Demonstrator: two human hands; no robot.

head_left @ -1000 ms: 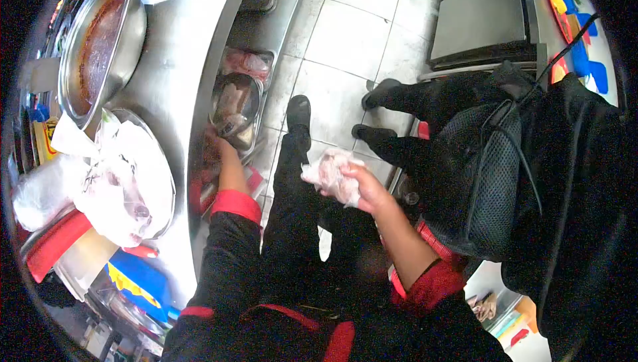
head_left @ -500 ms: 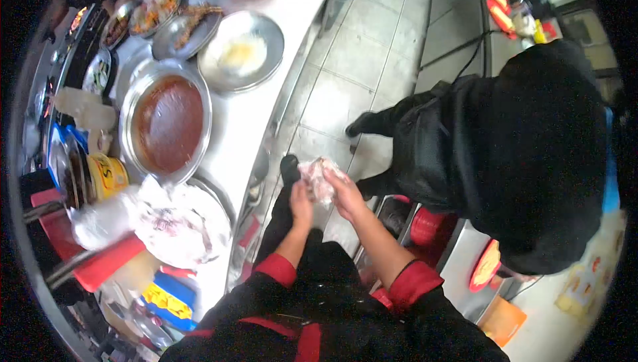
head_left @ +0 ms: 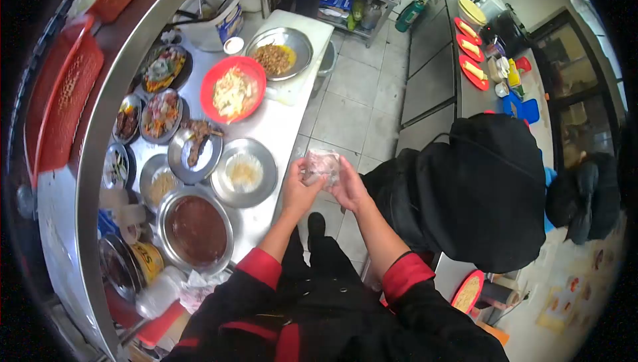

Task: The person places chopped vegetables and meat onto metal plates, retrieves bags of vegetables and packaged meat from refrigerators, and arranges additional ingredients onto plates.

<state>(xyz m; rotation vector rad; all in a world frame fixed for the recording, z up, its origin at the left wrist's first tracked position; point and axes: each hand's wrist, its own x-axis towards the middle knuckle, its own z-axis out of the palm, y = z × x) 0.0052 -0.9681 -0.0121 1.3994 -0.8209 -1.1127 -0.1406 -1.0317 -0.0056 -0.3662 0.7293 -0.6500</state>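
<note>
A small pinkish package in clear plastic (head_left: pixel 321 165) is between my two hands, above the tiled floor beside the counter. My left hand (head_left: pixel 302 186) has its fingers closed on the package's left side. From the right, my right hand (head_left: pixel 348 186) grips its other edge. Left of my hands, a shallow metal bowl with pale contents (head_left: pixel 244 173) stands near the counter edge. A larger metal bowl of brown-red liquid (head_left: pixel 195 229) is nearer my body.
The steel counter (head_left: pixel 259 219) also bears a red bowl of shredded food (head_left: pixel 232 90) and several metal bowls. A co-worker in black (head_left: pixel 485 189) stands close on the right, another person beyond. Red plates (head_left: pixel 473 72) line the far right counter.
My left hand came away from the lower shelf and joined my right hand on the package. The package is now higher in view. The view has shifted to show more of the counter.
</note>
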